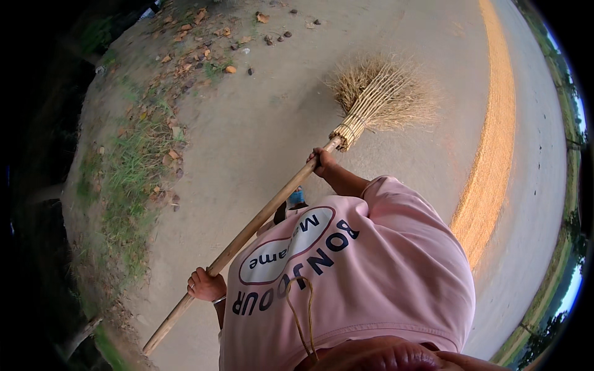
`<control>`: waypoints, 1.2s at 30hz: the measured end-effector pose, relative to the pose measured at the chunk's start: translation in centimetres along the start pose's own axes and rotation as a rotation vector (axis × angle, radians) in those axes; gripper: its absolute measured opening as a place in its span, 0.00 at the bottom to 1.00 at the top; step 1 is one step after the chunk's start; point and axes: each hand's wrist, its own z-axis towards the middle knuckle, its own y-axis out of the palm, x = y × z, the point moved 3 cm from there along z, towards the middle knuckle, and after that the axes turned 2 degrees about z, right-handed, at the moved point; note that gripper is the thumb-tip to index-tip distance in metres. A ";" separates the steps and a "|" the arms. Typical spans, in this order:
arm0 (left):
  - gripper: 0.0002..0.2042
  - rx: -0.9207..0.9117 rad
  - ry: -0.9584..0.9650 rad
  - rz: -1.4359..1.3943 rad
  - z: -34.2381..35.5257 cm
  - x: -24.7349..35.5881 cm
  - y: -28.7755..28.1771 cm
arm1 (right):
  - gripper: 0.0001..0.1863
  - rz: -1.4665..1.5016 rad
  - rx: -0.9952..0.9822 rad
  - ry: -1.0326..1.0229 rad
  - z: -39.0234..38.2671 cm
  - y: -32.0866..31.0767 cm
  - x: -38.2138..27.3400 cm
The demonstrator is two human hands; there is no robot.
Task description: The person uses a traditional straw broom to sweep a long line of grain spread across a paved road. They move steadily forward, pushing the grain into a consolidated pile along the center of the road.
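A long broom runs diagonally across the front of me, with a plain wooden handle (257,217) and a head of bound dry twigs (380,99). The bristles fan out over the pavement at the far right end. My left hand (206,285), with a ring on one finger and a bangle at the wrist, is wrapped round the handle toward its lower left end. Up near the bound collar (348,130), my right hand (321,162) grips the same handle. Whether the bristle tips touch the ground I cannot tell.
A long band of golden grain (489,142) lies along the grey road (541,179) on the right. Grass (133,176) and dry leaves (185,65) border the pavement on the left. Several small dark lumps (278,38) are scattered at the far side.
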 end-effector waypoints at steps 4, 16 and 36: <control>0.08 0.050 -0.128 0.191 -2.3 0.3 -5.6 | 0.03 -0.129 -0.103 0.110 1.8 6.8 2.5; 0.12 0.085 0.125 0.391 2.6 6.3 -15.2 | 0.04 -0.081 -0.111 0.214 2.6 7.6 0.3; 0.07 0.302 1.070 -0.247 18.4 33.7 -7.2 | 0.04 0.819 0.451 -0.319 -6.0 -26.1 -14.5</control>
